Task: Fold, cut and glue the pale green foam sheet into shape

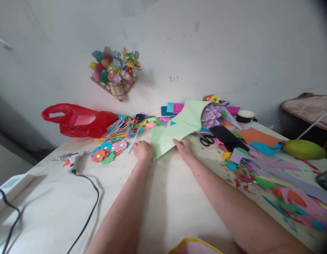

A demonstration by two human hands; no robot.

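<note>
A pale green craft sheet (176,128) lies at the middle of the table, its far end curled up beside a lilac foam flower (210,115). My right hand (183,148) pinches the sheet's near edge, with the thumb on top and the fingers underneath. My left hand (142,151) rests against the sheet's left edge, its fingers curled inward; what they grip, if anything, is hidden. A thin pale stick (135,141) lies just beyond that hand. Black-handled scissors (206,140) sit partly under the sheet, to its right.
Flower cutouts (107,151), a glue gun (75,161) with its cord and a power strip (12,190) are on the left. Behind them lies a red plastic bag (78,121). On the right are a phone (229,137), colored scraps (292,201) and a yellow-green oval object (303,149).
</note>
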